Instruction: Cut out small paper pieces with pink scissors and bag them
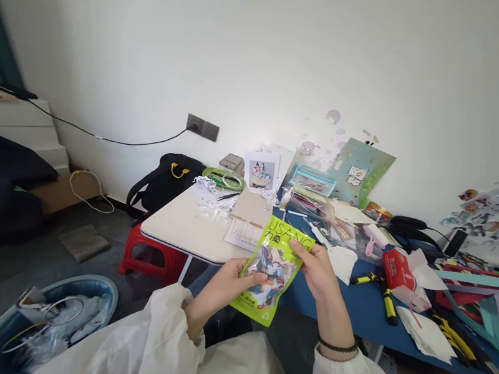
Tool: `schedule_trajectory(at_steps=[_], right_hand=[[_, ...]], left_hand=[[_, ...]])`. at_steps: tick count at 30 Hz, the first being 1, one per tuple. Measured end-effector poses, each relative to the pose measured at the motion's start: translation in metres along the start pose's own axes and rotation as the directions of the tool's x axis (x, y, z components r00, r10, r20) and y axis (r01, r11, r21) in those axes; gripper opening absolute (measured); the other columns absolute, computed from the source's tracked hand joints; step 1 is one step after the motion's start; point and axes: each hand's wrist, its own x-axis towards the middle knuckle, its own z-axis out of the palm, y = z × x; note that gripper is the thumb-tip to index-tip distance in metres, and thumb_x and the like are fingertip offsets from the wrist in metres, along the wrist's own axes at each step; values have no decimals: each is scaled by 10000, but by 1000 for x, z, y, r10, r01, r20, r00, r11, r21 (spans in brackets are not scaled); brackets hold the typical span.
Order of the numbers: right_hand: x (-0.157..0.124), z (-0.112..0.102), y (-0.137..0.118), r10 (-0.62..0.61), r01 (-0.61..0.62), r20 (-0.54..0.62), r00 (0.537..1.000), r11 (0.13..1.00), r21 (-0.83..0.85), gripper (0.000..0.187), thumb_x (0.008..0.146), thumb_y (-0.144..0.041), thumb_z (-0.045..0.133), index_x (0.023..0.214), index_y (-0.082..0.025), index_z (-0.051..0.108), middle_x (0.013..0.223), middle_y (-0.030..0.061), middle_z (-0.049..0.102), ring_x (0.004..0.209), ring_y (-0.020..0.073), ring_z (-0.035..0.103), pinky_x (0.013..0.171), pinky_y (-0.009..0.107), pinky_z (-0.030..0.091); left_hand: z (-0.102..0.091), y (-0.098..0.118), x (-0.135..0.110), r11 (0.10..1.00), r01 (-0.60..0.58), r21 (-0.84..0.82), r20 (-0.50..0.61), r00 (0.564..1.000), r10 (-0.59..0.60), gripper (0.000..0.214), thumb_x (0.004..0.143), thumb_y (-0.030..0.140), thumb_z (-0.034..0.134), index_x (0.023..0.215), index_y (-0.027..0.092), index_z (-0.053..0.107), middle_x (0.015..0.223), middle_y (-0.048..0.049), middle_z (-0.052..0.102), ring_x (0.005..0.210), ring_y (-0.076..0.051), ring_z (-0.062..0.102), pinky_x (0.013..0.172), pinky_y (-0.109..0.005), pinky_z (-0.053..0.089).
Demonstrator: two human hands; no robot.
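Note:
Between my two hands is a bright green plastic pouch [272, 273] printed "LISANG", held up in front of the table edge. Colourful pieces show through its clear window, too small to name. My left hand [234, 282] grips the lower left side, its thumb lying across the window. At the upper right corner, my right hand [313, 263] pinches the pouch near the printed name. Behind the pouch, a sheet with printed lines [242, 234] lies on the white table, partly covered by it.
White paper scraps [216, 201] lie on the white table [168, 221]. Yellow-black pliers [390, 307], a red tissue pack [397, 270] and white tissues [427, 335] rest on the blue table [320, 306]. Below are a red stool [148, 256] and a blue waste bin [107, 291].

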Motion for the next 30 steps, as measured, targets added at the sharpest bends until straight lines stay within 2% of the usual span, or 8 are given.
schedule_trajectory(at_steps=[4,7,12,15,20,23,26,30], right_hand=[[1,-3,6,-49,49,-15,999,999,-16,205,912,-314,574,967,-127,637,962,44,672,838,179,654,763,374,536],[-4,3,8,-78,79,5,997,995,-62,222,914,-331,568,954,-126,639,935,35,670,804,174,652,734,356,537],[-17,24,-1,-82,105,145,986,981,-165,230,904,-342,578,911,-127,657,913,19,677,799,183,649,735,349,531],[-19,28,-5,-89,130,218,972,975,-182,247,918,-358,555,952,-136,658,954,34,684,853,192,654,801,385,519],[-15,24,4,-132,157,133,982,967,-203,224,916,-339,561,964,-137,646,964,39,675,848,189,651,774,378,531],[-15,23,12,-154,174,103,983,956,-236,186,905,-310,581,884,-138,647,903,21,666,795,170,640,731,344,533],[-18,26,15,-162,186,113,980,950,-249,182,896,-297,596,825,-137,643,863,10,660,774,160,633,724,332,528],[-17,25,13,-123,163,190,974,962,-217,213,917,-328,564,944,-134,646,939,36,675,839,182,652,776,378,532]], left_hand=[[0,3,1,1000,-9,-15,-2,1000,9,202,867,291,615,960,112,635,912,-33,665,791,-174,646,734,-354,540],[1,10,1,998,-55,-39,-55,997,53,210,859,270,627,1004,118,629,961,-44,669,847,-189,648,782,-381,532],[-4,18,0,985,-158,-64,-226,964,139,193,851,267,636,974,119,641,986,-45,672,904,-204,640,843,-408,507],[-6,21,-1,980,-178,-91,-264,953,148,174,850,260,639,948,116,647,941,-38,682,881,-196,650,836,-403,512],[-2,26,-5,976,-159,-151,-276,955,113,179,859,260,630,964,116,643,902,-36,689,824,-178,664,786,-379,536],[1,27,-4,973,-149,-174,-292,952,94,167,860,254,628,949,113,642,889,-32,684,794,-169,661,758,-361,542],[2,27,-4,969,-147,-196,-307,948,82,174,873,270,611,940,111,638,879,-31,679,780,-165,658,750,-358,543],[0,25,-5,967,-145,-207,-301,950,78,204,884,296,594,966,113,635,899,-40,681,796,-167,660,771,-372,541]])
